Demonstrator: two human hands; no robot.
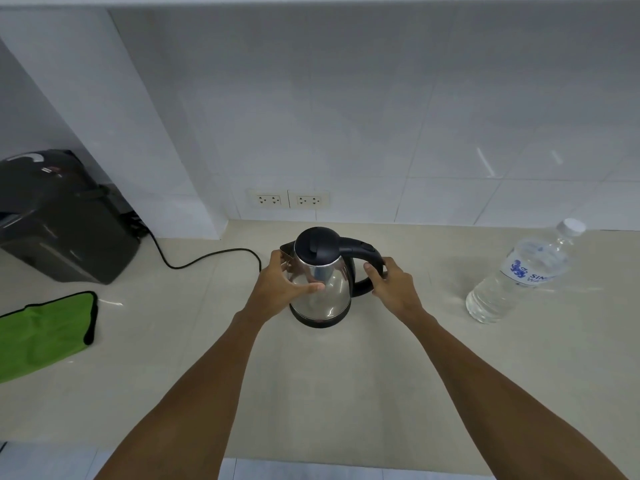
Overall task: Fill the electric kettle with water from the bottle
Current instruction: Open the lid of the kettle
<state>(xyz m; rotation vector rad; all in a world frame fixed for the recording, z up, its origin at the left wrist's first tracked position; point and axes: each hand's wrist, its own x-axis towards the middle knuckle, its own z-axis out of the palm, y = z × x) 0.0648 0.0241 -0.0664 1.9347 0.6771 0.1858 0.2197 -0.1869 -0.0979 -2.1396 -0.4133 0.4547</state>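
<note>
A steel electric kettle [329,289] with a black lid, handle and base stands on the beige counter [311,393], its lid down. My left hand [282,284] wraps the kettle's left side, thumb across the steel body. My right hand [393,284] grips the black handle on the right. A clear water bottle [516,278] with a white cap and blue label stands upright to the right, apart from both hands.
A black appliance [62,220] sits at the left in a recess, its black cord [207,256] trailing toward the kettle. A green cloth [45,336] lies at the left edge. Two wall sockets [289,199] are behind the kettle on the tiled wall.
</note>
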